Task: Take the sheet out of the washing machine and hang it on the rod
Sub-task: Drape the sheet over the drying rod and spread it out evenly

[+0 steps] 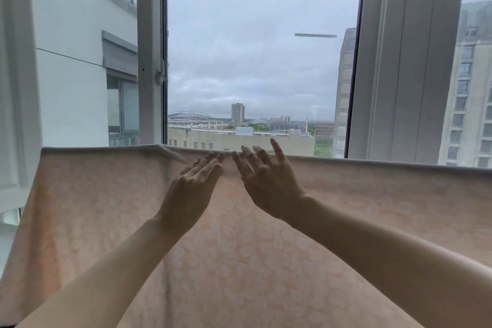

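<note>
A pale pink patterned sheet [106,208] hangs draped over a horizontal rod, which the fabric hides; its folded top edge runs across the view at about mid-height. Both my arms reach up to that edge near the middle. My left hand [194,189] has straight fingers, their tips at the fold. My right hand [266,181] is beside it, fingers spread and relaxed, tips touching or just above the top edge. Neither hand grips the cloth. The washing machine is not in view.
Behind the sheet stands a large window with an open middle pane [253,74] showing city buildings and grey sky. White window frames [150,61] stand left and right. A white wall of the neighbouring building [69,61] lies to the left.
</note>
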`<act>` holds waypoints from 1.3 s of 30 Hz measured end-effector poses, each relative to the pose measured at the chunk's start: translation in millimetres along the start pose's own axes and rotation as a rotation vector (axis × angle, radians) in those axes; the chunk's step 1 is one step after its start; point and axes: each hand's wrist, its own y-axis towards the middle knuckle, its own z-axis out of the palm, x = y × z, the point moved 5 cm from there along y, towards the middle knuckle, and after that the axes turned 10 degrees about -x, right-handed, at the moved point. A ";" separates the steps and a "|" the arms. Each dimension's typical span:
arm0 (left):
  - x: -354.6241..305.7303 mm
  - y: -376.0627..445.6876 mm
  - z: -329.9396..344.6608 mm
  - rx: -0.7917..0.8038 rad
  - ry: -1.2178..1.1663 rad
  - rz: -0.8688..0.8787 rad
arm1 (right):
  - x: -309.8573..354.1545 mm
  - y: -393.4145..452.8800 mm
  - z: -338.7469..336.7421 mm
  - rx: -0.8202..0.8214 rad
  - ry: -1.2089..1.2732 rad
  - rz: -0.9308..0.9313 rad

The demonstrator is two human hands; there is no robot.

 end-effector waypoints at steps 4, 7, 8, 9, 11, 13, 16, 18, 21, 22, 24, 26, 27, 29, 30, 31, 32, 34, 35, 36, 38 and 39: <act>6.2 -0.5 -0.9 0.001 -0.032 -0.011 | 15.6 14.0 3.8 -0.024 0.016 -0.009; 10.8 -1.3 -5.1 -0.009 -0.054 -0.047 | 18.4 10.3 7.4 -0.043 0.014 -0.022; 12.3 -0.3 -7.4 -0.013 -0.055 -0.047 | 18.5 7.7 8.7 -0.052 0.011 -0.033; 14.4 1.4 -9.5 -0.018 -0.052 -0.043 | 18.2 5.2 9.8 -0.055 0.011 -0.042; 22.6 6.0 -12.2 -0.032 -0.037 -0.054 | 16.6 1.5 10.9 -0.055 0.022 -0.050; 34.6 9.7 -12.4 -0.039 -0.013 -0.100 | 14.4 -0.7 11.1 -0.057 0.033 -0.051; 51.8 12.1 -10.0 -0.025 0.023 -0.146 | 12.9 -1.3 10.6 -0.064 0.042 -0.045; 60.2 11.6 -8.7 -0.006 0.028 -0.158 | 13.4 -0.6 10.3 -0.062 0.047 -0.043; 66.5 9.5 -8.3 0.002 0.040 -0.143 | 14.3 1.8 10.5 -0.071 0.033 -0.050; 67.3 8.1 -8.2 -0.003 0.041 -0.136 | 14.4 2.8 10.9 -0.075 0.028 -0.054; 68.4 4.7 -7.4 -0.007 0.044 -0.133 | 15.2 4.8 13.1 -0.080 0.022 -0.057; 69.8 -0.4 -6.9 -0.014 0.042 -0.140 | 16.2 8.5 16.9 -0.062 0.029 -0.031; 69.8 -3.7 -6.6 -0.016 0.044 -0.135 | 16.7 11.2 19.2 -0.049 0.036 -0.010; 68.4 -10.3 -6.4 -0.021 0.053 -0.105 | 18.9 18.7 23.0 -0.031 0.051 0.025; 67.8 -12.7 -7.0 -0.032 0.055 -0.092 | 21.7 23.7 24.6 -0.029 0.058 0.030; 67.3 -14.4 -7.8 -0.046 0.057 -0.088 | 25.6 29.3 26.0 -0.036 0.065 0.024; 66.4 -15.5 -8.7 -0.059 0.059 -0.090 | 30.6 35.4 28.2 -0.043 0.069 0.008; 63.6 -18.0 -9.7 -0.078 0.065 -0.090 | 42.7 48.3 34.0 -0.035 0.065 -0.025; 61.7 -19.8 -10.3 -0.083 0.067 -0.082 | 49.3 54.1 37.8 -0.025 0.060 -0.034; 59.9 -22.2 -10.9 -0.083 0.067 -0.069 | 55.2 59.1 40.2 -0.028 0.050 -0.037; 57.5 -27.7 -13.8 -0.074 0.069 -0.049 | 64.9 64.9 43.1 -0.057 0.025 -0.055; 57.6 -29.7 -16.2 -0.074 0.076 -0.045 | 69.0 64.9 44.5 -0.074 0.016 -0.076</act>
